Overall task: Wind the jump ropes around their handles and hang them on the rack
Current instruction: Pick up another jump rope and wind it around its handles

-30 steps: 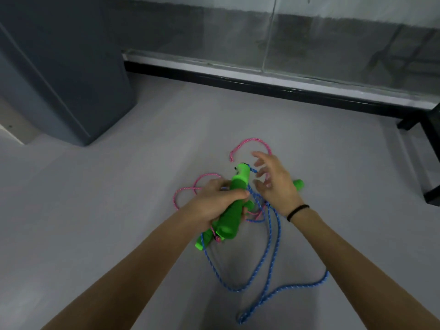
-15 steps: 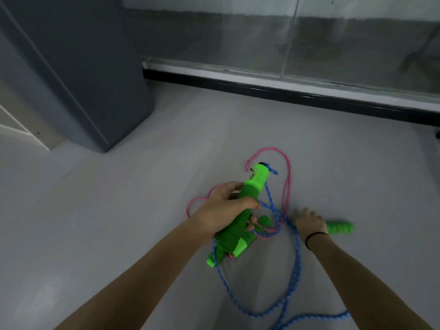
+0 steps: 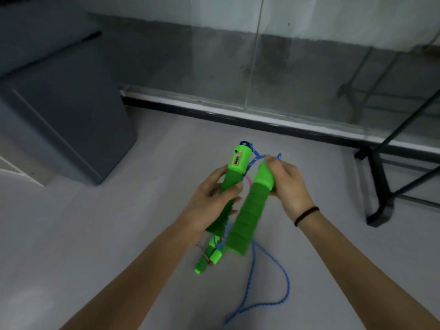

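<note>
No legible txt/nos. Small yellowish panel [image 3: 237,159] on green handle [image 3: 232,177], ctr frame toward 12 o'clock, too blurred to read.

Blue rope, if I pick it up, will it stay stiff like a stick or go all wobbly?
Probably wobbly: the blue rope droops in loose curves below the green handle held in the right hand. It looks thin and braided, so it is likely light. Its hanging loop would probably swing and trail when lifted.
</note>
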`<act>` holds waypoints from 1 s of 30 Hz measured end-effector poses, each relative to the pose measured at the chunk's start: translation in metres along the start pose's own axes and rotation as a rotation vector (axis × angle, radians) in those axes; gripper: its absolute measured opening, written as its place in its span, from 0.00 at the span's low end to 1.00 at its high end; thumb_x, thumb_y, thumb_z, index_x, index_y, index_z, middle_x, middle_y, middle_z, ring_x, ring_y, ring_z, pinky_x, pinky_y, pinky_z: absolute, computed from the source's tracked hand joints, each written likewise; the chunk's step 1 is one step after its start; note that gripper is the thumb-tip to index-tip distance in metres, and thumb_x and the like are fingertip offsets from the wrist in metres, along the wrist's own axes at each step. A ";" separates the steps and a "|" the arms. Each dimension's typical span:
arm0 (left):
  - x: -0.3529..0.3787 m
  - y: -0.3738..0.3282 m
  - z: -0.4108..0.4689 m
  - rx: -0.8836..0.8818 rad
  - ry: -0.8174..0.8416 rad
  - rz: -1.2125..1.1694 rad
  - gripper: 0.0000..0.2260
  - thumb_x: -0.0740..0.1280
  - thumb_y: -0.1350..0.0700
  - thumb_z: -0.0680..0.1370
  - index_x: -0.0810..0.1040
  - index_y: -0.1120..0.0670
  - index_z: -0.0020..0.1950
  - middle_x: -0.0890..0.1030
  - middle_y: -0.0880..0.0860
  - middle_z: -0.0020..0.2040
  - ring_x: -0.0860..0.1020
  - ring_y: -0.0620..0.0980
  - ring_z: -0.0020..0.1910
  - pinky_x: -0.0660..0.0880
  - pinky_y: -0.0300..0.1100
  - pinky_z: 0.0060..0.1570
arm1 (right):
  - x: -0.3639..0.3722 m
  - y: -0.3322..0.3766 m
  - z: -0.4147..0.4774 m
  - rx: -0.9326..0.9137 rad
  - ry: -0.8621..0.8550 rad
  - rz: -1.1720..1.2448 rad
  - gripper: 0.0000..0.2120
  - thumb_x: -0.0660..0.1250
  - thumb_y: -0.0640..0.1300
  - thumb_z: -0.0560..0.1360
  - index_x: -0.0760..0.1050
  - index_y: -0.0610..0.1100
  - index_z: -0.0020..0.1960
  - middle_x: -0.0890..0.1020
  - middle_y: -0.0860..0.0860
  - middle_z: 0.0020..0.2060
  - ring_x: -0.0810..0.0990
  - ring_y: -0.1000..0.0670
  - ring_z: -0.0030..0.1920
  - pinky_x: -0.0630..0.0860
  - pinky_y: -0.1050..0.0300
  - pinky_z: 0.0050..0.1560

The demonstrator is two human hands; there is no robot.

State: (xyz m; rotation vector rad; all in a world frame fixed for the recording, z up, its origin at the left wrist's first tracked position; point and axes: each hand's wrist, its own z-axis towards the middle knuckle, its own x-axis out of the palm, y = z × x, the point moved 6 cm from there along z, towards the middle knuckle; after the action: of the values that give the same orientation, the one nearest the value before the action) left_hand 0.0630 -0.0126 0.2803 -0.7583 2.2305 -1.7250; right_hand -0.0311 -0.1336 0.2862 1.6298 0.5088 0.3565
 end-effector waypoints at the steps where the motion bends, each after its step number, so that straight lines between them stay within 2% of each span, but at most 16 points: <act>1: 0.008 -0.030 -0.011 -0.001 0.033 -0.030 0.17 0.66 0.59 0.76 0.73 0.49 0.65 0.81 0.60 0.46 0.80 0.53 0.40 0.78 0.38 0.37 | 0.000 0.041 -0.008 -0.097 -0.026 -0.037 0.15 0.61 0.48 0.76 0.71 0.47 0.31 0.74 0.51 0.23 0.75 0.53 0.26 0.76 0.58 0.29; 3: 0.022 -0.097 -0.032 0.000 0.092 -0.075 0.19 0.66 0.57 0.76 0.72 0.44 0.65 0.83 0.60 0.48 0.81 0.56 0.45 0.79 0.42 0.43 | -0.003 0.124 -0.021 -0.249 -0.085 -0.122 0.17 0.62 0.51 0.75 0.70 0.51 0.28 0.72 0.53 0.24 0.71 0.55 0.27 0.72 0.59 0.28; 4: 0.028 -0.133 -0.043 0.014 0.129 -0.068 0.21 0.69 0.57 0.74 0.72 0.43 0.65 0.83 0.59 0.49 0.82 0.55 0.47 0.79 0.42 0.45 | -0.007 0.166 -0.025 -0.301 -0.125 -0.164 0.19 0.62 0.50 0.76 0.67 0.52 0.27 0.69 0.56 0.23 0.68 0.58 0.25 0.67 0.63 0.28; 6: 0.039 -0.209 -0.065 0.065 0.199 -0.021 0.29 0.74 0.58 0.69 0.70 0.40 0.66 0.84 0.56 0.51 0.83 0.52 0.49 0.79 0.40 0.46 | -0.014 0.247 -0.033 -0.346 -0.188 -0.221 0.21 0.61 0.50 0.77 0.62 0.52 0.25 0.65 0.55 0.22 0.64 0.57 0.24 0.61 0.63 0.28; 10: 0.058 -0.360 -0.110 0.163 0.234 0.000 0.35 0.73 0.71 0.66 0.69 0.44 0.66 0.84 0.49 0.40 0.82 0.44 0.38 0.77 0.36 0.36 | -0.024 0.400 -0.053 -0.349 -0.165 -0.211 0.18 0.60 0.54 0.76 0.66 0.49 0.29 0.70 0.52 0.24 0.69 0.51 0.29 0.66 0.55 0.33; 12: 0.067 -0.426 -0.132 0.223 0.255 0.058 0.36 0.71 0.73 0.66 0.68 0.45 0.67 0.84 0.47 0.38 0.82 0.43 0.37 0.77 0.35 0.36 | -0.033 0.464 -0.062 -0.321 -0.171 -0.291 0.16 0.61 0.57 0.75 0.69 0.47 0.35 0.74 0.51 0.29 0.74 0.49 0.34 0.70 0.54 0.36; 14: 0.075 -0.481 -0.157 0.269 0.289 0.105 0.36 0.71 0.73 0.67 0.67 0.46 0.68 0.84 0.47 0.43 0.81 0.42 0.39 0.77 0.35 0.38 | -0.053 0.515 -0.070 -0.296 -0.253 -0.258 0.17 0.62 0.59 0.73 0.70 0.45 0.41 0.76 0.52 0.34 0.78 0.47 0.42 0.76 0.50 0.46; 16: 0.081 -0.522 -0.181 0.322 0.323 0.149 0.36 0.72 0.68 0.64 0.67 0.46 0.69 0.82 0.45 0.52 0.81 0.39 0.44 0.76 0.34 0.41 | -0.068 0.556 -0.081 -0.326 -0.290 -0.195 0.15 0.63 0.58 0.73 0.71 0.46 0.45 0.77 0.53 0.38 0.79 0.47 0.47 0.77 0.47 0.53; 19: 0.086 -0.567 -0.206 0.400 0.398 0.186 0.35 0.71 0.65 0.62 0.69 0.46 0.67 0.81 0.42 0.53 0.80 0.38 0.47 0.76 0.34 0.44 | -0.062 0.611 -0.101 -0.444 -0.126 -0.136 0.09 0.61 0.50 0.76 0.72 0.47 0.52 0.78 0.51 0.46 0.78 0.52 0.49 0.73 0.66 0.52; 20: 0.088 -0.578 -0.211 0.397 0.426 0.187 0.34 0.71 0.65 0.63 0.70 0.46 0.66 0.82 0.44 0.52 0.80 0.40 0.47 0.76 0.35 0.45 | -0.056 0.622 -0.104 -0.438 -0.035 -0.115 0.12 0.59 0.53 0.77 0.74 0.48 0.55 0.79 0.50 0.50 0.77 0.52 0.53 0.73 0.65 0.54; 22: 0.088 -0.595 -0.221 0.369 0.470 0.191 0.29 0.72 0.64 0.64 0.74 0.50 0.63 0.83 0.48 0.48 0.81 0.45 0.44 0.77 0.38 0.44 | -0.049 0.635 -0.111 -0.381 0.094 -0.074 0.21 0.58 0.64 0.73 0.76 0.53 0.56 0.79 0.46 0.57 0.77 0.47 0.59 0.73 0.52 0.60; 24: 0.086 -0.608 -0.228 0.348 0.483 0.231 0.20 0.74 0.64 0.64 0.80 0.54 0.55 0.84 0.50 0.42 0.81 0.47 0.40 0.78 0.39 0.40 | -0.045 0.646 -0.117 -0.365 0.143 -0.026 0.25 0.58 0.67 0.69 0.77 0.53 0.55 0.79 0.43 0.58 0.77 0.44 0.60 0.72 0.46 0.61; 26: 0.085 -0.616 -0.233 0.342 0.479 0.270 0.12 0.74 0.65 0.67 0.81 0.57 0.49 0.84 0.53 0.39 0.81 0.48 0.37 0.78 0.39 0.39 | -0.047 0.656 -0.123 -0.412 0.096 -0.026 0.19 0.60 0.60 0.72 0.79 0.50 0.53 0.81 0.41 0.53 0.79 0.43 0.54 0.73 0.47 0.58; 28: 0.087 -0.620 -0.236 0.323 0.464 0.276 0.09 0.71 0.65 0.71 0.81 0.60 0.50 0.83 0.56 0.42 0.82 0.50 0.38 0.80 0.41 0.41 | -0.050 0.664 -0.125 -0.463 0.022 -0.081 0.12 0.56 0.49 0.78 0.78 0.48 0.48 0.79 0.42 0.39 0.79 0.46 0.38 0.76 0.54 0.41; 29: 0.090 -0.621 -0.238 0.306 0.460 0.270 0.10 0.70 0.65 0.71 0.80 0.61 0.52 0.83 0.58 0.43 0.82 0.52 0.38 0.80 0.42 0.42 | -0.050 0.667 -0.127 -0.490 -0.006 -0.124 0.13 0.53 0.45 0.79 0.77 0.48 0.46 0.78 0.45 0.33 0.77 0.51 0.30 0.75 0.59 0.31; 30: 0.093 -0.621 -0.240 0.287 0.464 0.255 0.12 0.70 0.64 0.72 0.79 0.61 0.54 0.83 0.59 0.45 0.82 0.53 0.39 0.80 0.44 0.43 | -0.052 0.671 -0.128 -0.517 -0.051 -0.169 0.15 0.52 0.43 0.80 0.76 0.48 0.44 0.77 0.50 0.28 0.74 0.55 0.25 0.72 0.62 0.26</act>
State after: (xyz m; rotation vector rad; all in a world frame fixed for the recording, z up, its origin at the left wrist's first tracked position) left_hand 0.0350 0.0289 0.9507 -0.0036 2.1409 -2.1814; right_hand -0.0615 -0.1005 0.9695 1.0861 0.4653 0.2896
